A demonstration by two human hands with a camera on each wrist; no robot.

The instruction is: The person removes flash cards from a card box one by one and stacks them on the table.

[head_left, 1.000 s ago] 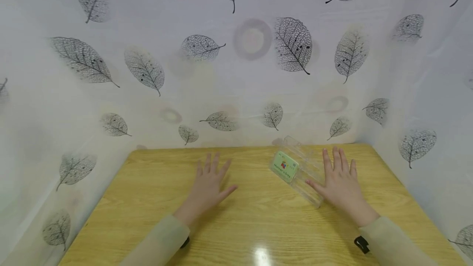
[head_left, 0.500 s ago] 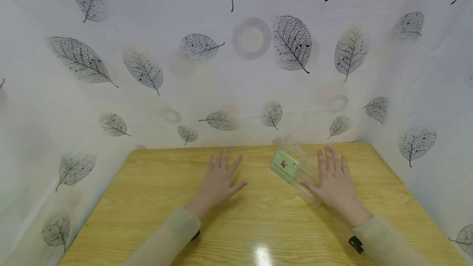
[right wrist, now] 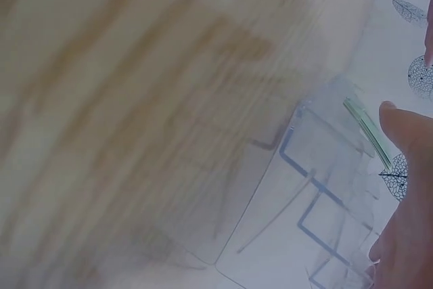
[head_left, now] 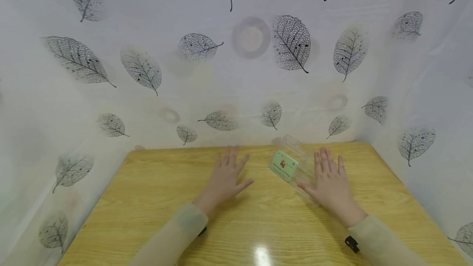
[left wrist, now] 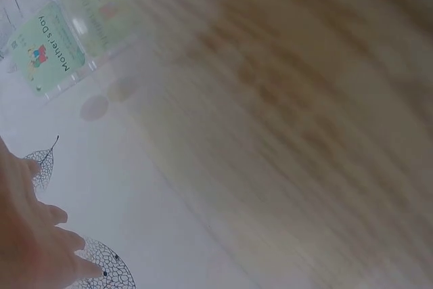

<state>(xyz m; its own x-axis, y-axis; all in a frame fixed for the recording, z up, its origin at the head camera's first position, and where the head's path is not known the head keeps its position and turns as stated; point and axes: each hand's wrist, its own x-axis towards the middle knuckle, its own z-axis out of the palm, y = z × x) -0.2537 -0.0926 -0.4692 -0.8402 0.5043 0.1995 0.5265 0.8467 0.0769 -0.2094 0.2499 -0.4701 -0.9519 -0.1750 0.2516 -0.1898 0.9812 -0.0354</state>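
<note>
A clear plastic holder (head_left: 292, 142) stands on the right half of the table. Green cards reading "Mother's Day" (head_left: 284, 166) sit in its left part; the right wrist view shows them edge-on as a thin green stack (right wrist: 367, 133). Fingers spread and holding nothing, my left hand (head_left: 223, 182) is left of the holder, apart from it. My right hand (head_left: 331, 186) is at the holder's right side, fingers straight and thumb out in front of the clear plastic (right wrist: 325, 197). Whether it touches the holder I cannot tell. This hand hides part of the holder's right end.
A wood-grain table (head_left: 155, 200) carries the holder. White cloth with a leaf print (head_left: 292, 44) hangs behind the table and along both sides. A black strap piece (head_left: 352, 244) shows beneath the right sleeve.
My left hand has moved right, closer to the holder. My right hand has shifted slightly left, over more of the holder's right end. The holder and cards have stayed in place.
</note>
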